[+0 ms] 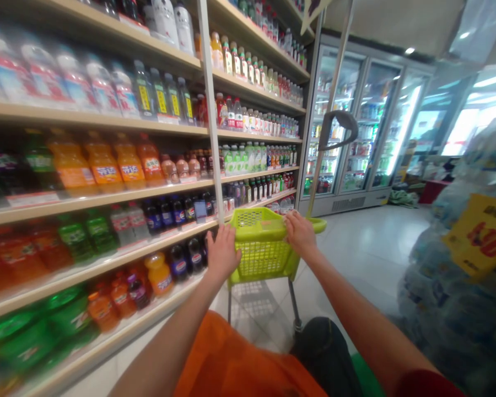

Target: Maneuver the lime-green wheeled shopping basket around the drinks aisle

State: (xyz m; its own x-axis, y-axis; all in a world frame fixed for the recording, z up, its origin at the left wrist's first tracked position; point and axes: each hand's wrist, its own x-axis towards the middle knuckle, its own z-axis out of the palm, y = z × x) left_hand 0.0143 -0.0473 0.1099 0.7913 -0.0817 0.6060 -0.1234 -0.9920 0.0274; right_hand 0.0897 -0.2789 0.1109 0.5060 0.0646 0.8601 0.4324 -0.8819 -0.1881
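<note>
A lime-green plastic shopping cart basket (264, 259) with a mesh of small holes stands in front of me on thin metal legs. My left hand (224, 251) is closed over its left rim, the thumb on the near side. At the right part of the rim, my right hand (300, 232) is wrapped round the edge, with the fingertips partly hidden. Close behind that hand a slanted metal pole (330, 99) rises, bearing a grey loop-shaped handle (339, 130). What lies at the bottom of the basket cannot be made out.
Long shelves (182, 128) of bottled drinks run along the left, with orange soda bottles (103, 162) and dark cola bottles (179, 262) among them. Glass-door fridges (357, 121) stand at the back. Stacked wrapped water bottles (438, 286) with a yellow sign (485, 234) crowd the right.
</note>
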